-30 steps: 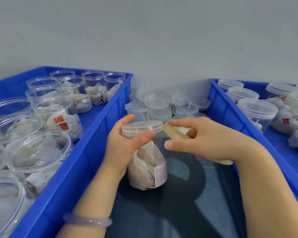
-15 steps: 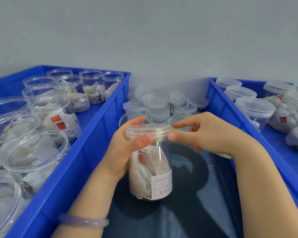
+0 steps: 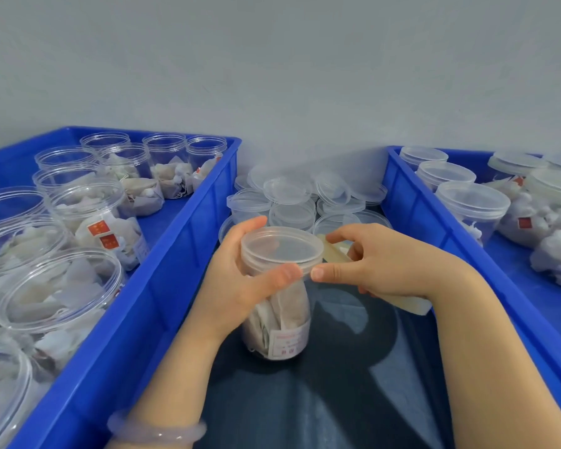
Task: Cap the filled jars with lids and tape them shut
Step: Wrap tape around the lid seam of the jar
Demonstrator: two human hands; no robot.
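Jar [image 3: 279,322], with lid [image 3: 280,247] on, is between two blue bins [image 3: 175,254]. Left hand [image 3: 237,286] grips its neck. Right hand [image 3: 386,264] holds a tape roll [image 3: 334,252], thumb at the lid's rim. The red print on the white label [image 3: 287,343] is unreadable.

The left grip [image 3: 237,283] curls round the jar [image 3: 289,319] near its top, the right grip [image 3: 392,260] holds tape [image 3: 336,252], thumb tips nearly touching.

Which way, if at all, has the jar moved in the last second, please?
Yes. The jar has shifted slightly right, away from the left bin, and turned in the left hand, its label coming round toward the camera.
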